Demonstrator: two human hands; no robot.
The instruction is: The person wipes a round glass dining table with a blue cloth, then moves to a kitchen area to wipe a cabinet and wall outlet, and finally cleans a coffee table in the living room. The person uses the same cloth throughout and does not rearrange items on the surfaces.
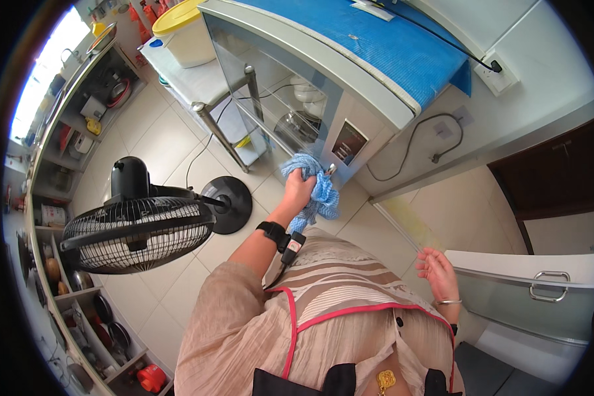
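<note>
My left hand (298,190) grips a bunched blue-and-white cloth (326,195), which hangs in folds at the lower front edge of a glass-fronted cabinet (349,141). Whether the cloth presses on the cabinet cannot be told. Through the glass, stacked white bowls (308,96) and metal ware show. A small control panel (350,142) sits beside the glass. My right hand (436,272) is at the right, raised near my side, fingers loosely curled and holding nothing.
A black pedestal fan (138,227) stands at the left. Behind it run open shelves (62,218) with pans and containers. A metal-legged table (193,84) holds a yellow-lidded bucket (188,39). A loose cable (413,133) hangs by the wall. A glass-panelled appliance (524,292) is at the right.
</note>
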